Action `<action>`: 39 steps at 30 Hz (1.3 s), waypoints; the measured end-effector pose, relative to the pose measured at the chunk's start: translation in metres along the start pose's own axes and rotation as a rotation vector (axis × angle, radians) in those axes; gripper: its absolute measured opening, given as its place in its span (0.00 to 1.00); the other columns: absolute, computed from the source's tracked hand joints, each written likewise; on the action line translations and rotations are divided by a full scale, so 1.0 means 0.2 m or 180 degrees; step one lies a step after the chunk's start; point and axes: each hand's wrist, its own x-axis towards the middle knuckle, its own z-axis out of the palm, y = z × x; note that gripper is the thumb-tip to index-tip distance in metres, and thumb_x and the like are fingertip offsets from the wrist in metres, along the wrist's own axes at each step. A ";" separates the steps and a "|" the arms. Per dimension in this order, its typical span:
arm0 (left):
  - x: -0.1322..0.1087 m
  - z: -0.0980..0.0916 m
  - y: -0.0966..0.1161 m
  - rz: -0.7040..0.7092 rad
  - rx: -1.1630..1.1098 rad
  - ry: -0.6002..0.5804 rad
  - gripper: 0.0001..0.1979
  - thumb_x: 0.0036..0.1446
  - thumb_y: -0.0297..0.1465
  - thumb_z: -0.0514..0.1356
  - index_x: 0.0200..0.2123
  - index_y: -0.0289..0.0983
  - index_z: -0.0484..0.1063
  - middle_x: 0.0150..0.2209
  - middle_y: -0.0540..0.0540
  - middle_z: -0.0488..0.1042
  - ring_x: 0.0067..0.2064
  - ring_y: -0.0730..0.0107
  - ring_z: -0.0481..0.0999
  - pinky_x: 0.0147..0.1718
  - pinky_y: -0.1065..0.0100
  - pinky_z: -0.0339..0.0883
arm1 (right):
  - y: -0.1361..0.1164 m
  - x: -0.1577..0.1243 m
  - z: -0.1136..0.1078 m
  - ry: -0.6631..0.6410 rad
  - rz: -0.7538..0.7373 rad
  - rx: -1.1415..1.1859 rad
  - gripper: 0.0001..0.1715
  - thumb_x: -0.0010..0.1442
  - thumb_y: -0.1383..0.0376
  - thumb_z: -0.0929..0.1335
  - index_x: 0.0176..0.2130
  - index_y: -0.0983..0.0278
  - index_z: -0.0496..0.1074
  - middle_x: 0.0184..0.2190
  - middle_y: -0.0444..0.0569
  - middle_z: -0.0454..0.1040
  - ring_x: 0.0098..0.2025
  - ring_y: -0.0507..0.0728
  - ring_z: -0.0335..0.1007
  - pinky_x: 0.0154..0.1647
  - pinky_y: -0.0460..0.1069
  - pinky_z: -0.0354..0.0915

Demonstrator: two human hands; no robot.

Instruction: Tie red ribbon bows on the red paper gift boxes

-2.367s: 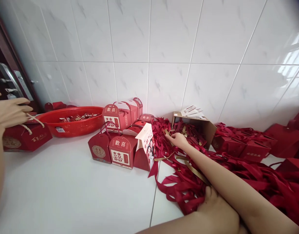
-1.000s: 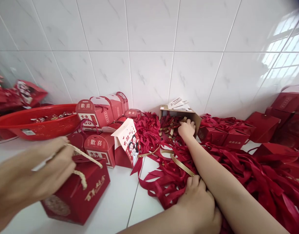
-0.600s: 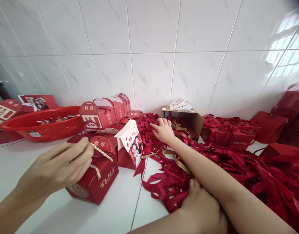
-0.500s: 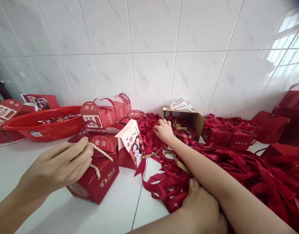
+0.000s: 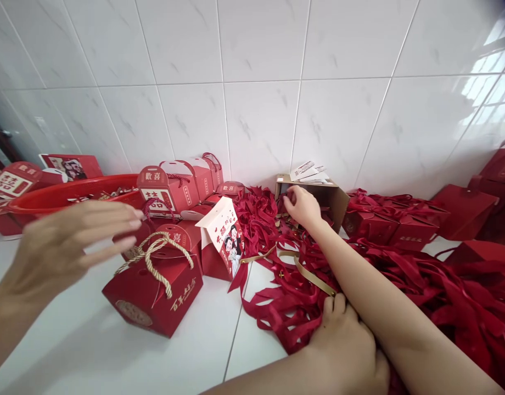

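Observation:
My left hand (image 5: 67, 247) hovers open, fingers stretched out, just above and to the left of a red gift box (image 5: 153, 293). The box's gold rope handle (image 5: 162, 258) stands loose on top of it. My right hand (image 5: 302, 207) reaches across a heap of red ribbons (image 5: 293, 307) into the mouth of a tipped cardboard box (image 5: 338, 200). Its fingers are curled among the ribbons there, and what they grip is hidden. A gold ribbon (image 5: 306, 271) lies under my right forearm.
Several red gift boxes (image 5: 170, 189) and a white-topped illustrated box (image 5: 225, 233) stand by the tiled wall. A red plastic basket (image 5: 75, 192) sits at the left. More red boxes (image 5: 400, 227) and bags (image 5: 466, 206) lie at the right. A bare limb (image 5: 347, 351) rests on the ribbons near me.
My left hand set the rope-handled box on the floor, let go of the handle and opened. My right hand moved from the ribbon pile back into the cardboard box's mouth.

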 end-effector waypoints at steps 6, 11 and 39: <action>0.28 0.96 0.60 0.1501 0.0204 -0.2651 0.18 0.48 0.12 0.32 0.17 0.17 0.56 0.34 0.12 0.67 0.60 0.42 0.48 0.12 0.61 0.37 | -0.21 -0.10 0.09 -0.1315 -0.0362 0.0348 0.18 0.53 0.51 0.69 0.31 0.63 0.78 0.31 0.53 0.78 0.34 0.59 0.73 0.36 0.49 0.64; 0.29 1.20 0.71 0.0646 0.0245 -0.1935 0.26 0.58 0.35 0.47 0.56 0.29 0.66 0.57 0.29 0.63 0.58 0.43 0.57 0.51 0.45 0.59 | -0.09 -0.08 0.12 -0.1162 0.0114 0.0352 0.12 0.53 0.59 0.70 0.38 0.59 0.78 0.34 0.48 0.79 0.37 0.55 0.74 0.37 0.46 0.66; 0.26 1.25 0.67 0.0428 -0.0059 -0.1498 0.26 0.58 0.37 0.48 0.54 0.25 0.67 0.53 0.30 0.65 0.54 0.45 0.59 0.56 0.48 0.54 | 0.01 -0.03 -0.02 -0.0086 -0.0063 0.0226 0.20 0.64 0.65 0.58 0.49 0.64 0.72 0.44 0.55 0.70 0.44 0.60 0.69 0.43 0.51 0.63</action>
